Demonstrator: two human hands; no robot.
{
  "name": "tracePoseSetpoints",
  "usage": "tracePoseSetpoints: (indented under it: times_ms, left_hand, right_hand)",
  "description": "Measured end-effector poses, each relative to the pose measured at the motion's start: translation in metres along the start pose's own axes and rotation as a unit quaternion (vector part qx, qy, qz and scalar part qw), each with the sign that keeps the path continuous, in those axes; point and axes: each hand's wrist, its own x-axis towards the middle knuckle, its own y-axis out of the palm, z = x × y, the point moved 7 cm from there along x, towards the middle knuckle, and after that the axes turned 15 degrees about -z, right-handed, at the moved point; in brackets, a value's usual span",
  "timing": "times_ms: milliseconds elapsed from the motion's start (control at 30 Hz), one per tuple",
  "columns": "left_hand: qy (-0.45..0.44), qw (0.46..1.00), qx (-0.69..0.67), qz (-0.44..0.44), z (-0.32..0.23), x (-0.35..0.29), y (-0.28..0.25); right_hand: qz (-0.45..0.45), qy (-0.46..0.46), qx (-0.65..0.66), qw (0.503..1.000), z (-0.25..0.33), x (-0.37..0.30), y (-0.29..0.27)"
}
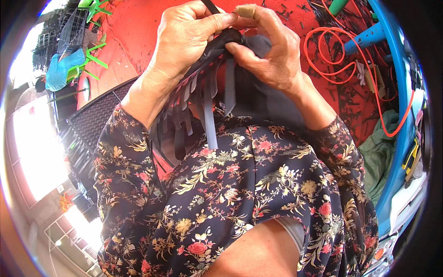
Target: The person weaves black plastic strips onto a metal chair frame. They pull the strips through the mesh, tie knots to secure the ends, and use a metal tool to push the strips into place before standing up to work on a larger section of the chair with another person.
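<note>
Near the top middle, my left hand (pixel 187 39) pinches a narrow black strip (pixel 211 6) between thumb and fingers; the strip's end stands up out of the grip. Close by on its right, my right hand (pixel 277 53) has its thumb and index finger around the dark edge (pixel 226 38) of a woven piece. Tan tape (pixel 245 10) is wrapped round that index fingertip. Loose grey-black strips (pixel 210 115) hang from the edge toward my lap. The woven black panel (pixel 106 111) slopes down to the left. My hands hide the spot where strip and edge meet.
Red floor with scattered dark scraps (pixel 348 99) lies beyond. An orange hose (pixel 323 74) coils at the right, beside a blue table or frame (pixel 392 41) and a green cloth sack (pixel 380 152). Bright green clamp-like pieces (pixel 90 62) and a blue cloth (pixel 64 71) are at upper left.
</note>
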Motion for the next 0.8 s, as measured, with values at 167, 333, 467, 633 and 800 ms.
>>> tracePoseSetpoints:
  times_ms: [167,333,467,633,800]
  left_hand:
    - [-0.034,0.999,0.028,-0.010,-0.002,-0.001,0.000]
    - [-0.083,0.996,0.034,0.010,0.001,-0.004,0.001]
    - [-0.046,0.998,0.003,0.037,0.001,-0.004,0.000]
    - [-0.035,0.997,0.064,0.026,0.013,0.005,-0.017]
    - [-0.127,0.990,-0.051,0.019,-0.009,-0.013,0.015]
  right_hand:
    - [0.062,0.041,-0.089,0.993,0.009,0.010,0.003]
    - [0.103,0.037,-0.107,0.988,0.013,0.013,0.011]
    - [0.148,0.018,-0.133,0.980,0.028,0.020,0.013]
    - [0.171,0.044,-0.116,0.978,0.015,0.022,0.015]
    - [0.110,0.054,0.019,0.992,-0.010,0.009,-0.003]
